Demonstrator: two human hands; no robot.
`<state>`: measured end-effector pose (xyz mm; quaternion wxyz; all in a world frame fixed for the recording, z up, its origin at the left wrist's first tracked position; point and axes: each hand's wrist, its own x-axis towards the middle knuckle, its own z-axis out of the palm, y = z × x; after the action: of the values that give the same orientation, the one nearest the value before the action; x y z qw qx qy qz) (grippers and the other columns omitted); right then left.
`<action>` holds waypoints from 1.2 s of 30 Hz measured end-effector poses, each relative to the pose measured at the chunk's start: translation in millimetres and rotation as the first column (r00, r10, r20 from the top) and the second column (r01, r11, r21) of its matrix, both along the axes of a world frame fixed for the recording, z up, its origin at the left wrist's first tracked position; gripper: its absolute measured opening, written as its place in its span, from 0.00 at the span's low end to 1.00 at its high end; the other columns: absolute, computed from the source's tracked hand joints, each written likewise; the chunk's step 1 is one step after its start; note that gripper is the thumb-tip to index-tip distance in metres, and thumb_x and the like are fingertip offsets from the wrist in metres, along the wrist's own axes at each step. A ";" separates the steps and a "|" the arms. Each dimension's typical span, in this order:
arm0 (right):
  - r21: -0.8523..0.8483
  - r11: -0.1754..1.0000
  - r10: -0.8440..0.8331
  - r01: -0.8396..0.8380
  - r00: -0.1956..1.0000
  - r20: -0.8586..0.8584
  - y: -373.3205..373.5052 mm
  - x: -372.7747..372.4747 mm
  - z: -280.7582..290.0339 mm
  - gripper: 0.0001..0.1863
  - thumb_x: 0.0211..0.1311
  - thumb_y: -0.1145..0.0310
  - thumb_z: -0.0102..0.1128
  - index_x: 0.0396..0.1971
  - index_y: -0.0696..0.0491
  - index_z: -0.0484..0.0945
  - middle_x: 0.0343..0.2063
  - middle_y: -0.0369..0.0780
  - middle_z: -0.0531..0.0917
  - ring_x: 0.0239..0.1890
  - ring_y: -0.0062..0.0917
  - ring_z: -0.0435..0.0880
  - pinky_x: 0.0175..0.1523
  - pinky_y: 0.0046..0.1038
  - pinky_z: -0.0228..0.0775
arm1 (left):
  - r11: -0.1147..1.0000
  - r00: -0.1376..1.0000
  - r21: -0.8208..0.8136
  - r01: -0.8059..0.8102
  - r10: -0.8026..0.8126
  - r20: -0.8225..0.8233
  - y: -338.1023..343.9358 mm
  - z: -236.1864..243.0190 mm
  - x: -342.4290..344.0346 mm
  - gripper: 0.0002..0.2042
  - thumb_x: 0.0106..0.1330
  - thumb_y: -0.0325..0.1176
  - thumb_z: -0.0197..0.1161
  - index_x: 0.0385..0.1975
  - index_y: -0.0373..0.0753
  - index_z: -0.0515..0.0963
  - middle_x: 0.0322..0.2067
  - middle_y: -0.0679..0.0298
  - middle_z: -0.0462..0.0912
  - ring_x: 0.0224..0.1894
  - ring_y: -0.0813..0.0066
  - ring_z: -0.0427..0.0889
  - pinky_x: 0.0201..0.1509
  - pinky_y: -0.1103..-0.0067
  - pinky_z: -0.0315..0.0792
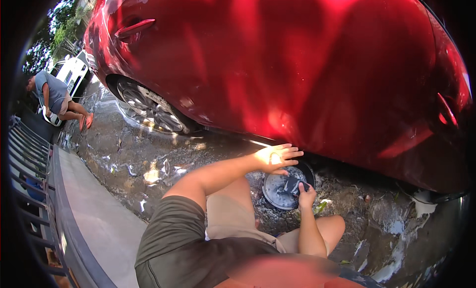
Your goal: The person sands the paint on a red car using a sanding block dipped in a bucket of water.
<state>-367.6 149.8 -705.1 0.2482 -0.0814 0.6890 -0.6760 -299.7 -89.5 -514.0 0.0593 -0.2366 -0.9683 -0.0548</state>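
Note:
My left hand (278,158) is stretched out with its fingers spread and holds nothing. It is at the lower edge of a red car (258,80); whether it touches the paint I cannot tell. In my right hand (307,195) is a dark grey sponge-like block (294,185), gripped between thumb and fingers. That block is over a round dark basin (267,195) of whitish, foamy water, on the ground between my knees and the car. My left hand is just above the basin's far left rim. Part of the block is hidden by my right fingers.
The car's wheel (148,107) stands to the left, on wet, soapy ground (119,154). A railing (29,174) and a concrete ledge (89,203) run along the left. Farther off, a person (52,92) bends beside a white car (74,72).

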 end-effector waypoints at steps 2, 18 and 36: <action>-0.140 0.987 -0.035 0.080 0.955 0.295 0.5 -5.1 9.2 0.09 0.65 0.70 0.63 0.42 0.58 0.80 0.35 0.37 0.84 0.35 0.21 0.82 0.41 0.28 0.76 | 0.753 0.883 0.464 -0.467 0.366 0.295 34.2 -36.6 17.4 0.32 0.66 0.47 0.65 0.63 0.32 0.66 0.64 0.48 0.66 0.64 0.59 0.70 0.61 0.64 0.71; -0.239 0.971 0.031 0.028 0.970 0.240 9.2 -7.9 95.5 0.08 0.65 0.73 0.64 0.39 0.62 0.83 0.33 0.39 0.87 0.32 0.16 0.82 0.41 0.19 0.74 | -0.338 0.551 0.529 -0.778 0.036 0.834 80.1 -76.2 23.1 0.19 0.60 0.39 0.73 0.46 0.35 0.77 0.38 0.62 0.84 0.38 0.78 0.82 0.39 0.79 0.76; -0.097 0.994 0.069 -0.046 0.964 0.257 22.1 -0.3 87.1 0.08 0.64 0.73 0.64 0.41 0.56 0.77 0.31 0.36 0.86 0.28 0.14 0.80 0.29 0.18 0.67 | -0.264 0.603 0.614 -0.744 0.129 0.787 73.5 -73.2 30.0 0.10 0.64 0.31 0.68 0.38 0.33 0.78 0.26 0.67 0.82 0.27 0.81 0.81 0.27 0.78 0.81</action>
<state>-367.9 171.9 -618.0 0.3520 -0.0232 0.6167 -0.7037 -269.6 -16.0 -587.2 0.0046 0.2940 -0.6135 -0.7329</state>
